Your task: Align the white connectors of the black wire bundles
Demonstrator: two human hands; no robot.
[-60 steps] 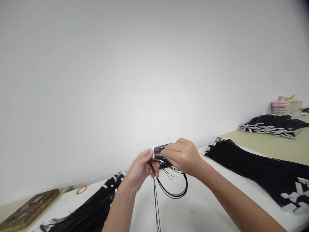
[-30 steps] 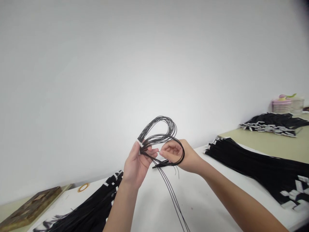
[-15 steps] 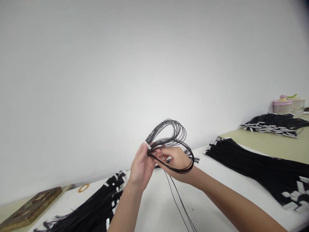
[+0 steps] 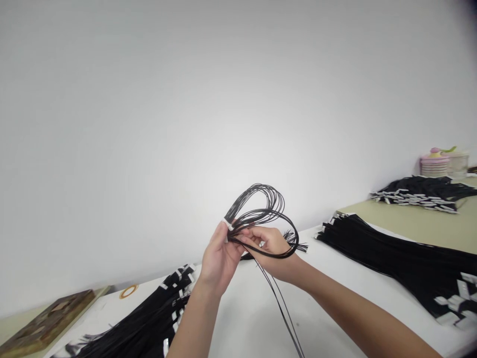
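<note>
My left hand point(image 4: 219, 256) is closed on a white connector point(image 4: 228, 224) from which many thin black wires point(image 4: 274, 196) loop up and to the right. Close beside it, my right hand point(image 4: 269, 246) has its fingers pinched around black wires just below the connector. The loops curl over the back of my right hand. A few loose wires point(image 4: 283, 303) hang from between the hands down past the white tabletop point(image 4: 249, 318). Exactly which strands the right fingertips grip is hidden.
Bundles of black wires with white connectors lie at the left point(image 4: 137, 323) and right point(image 4: 395, 258). Another pile point(image 4: 417, 193) rests farther back. Loose wire ends point(image 4: 298, 242) lie behind my right hand. An orange ring point(image 4: 128, 291), a brown board point(image 4: 48, 323) and a pink-lidded container point(image 4: 434, 164) are also around.
The lower wire loop over my right wrist has risen slightly and drawn in. The hanging wires have shifted a little. Both hands stay nearly in place.
</note>
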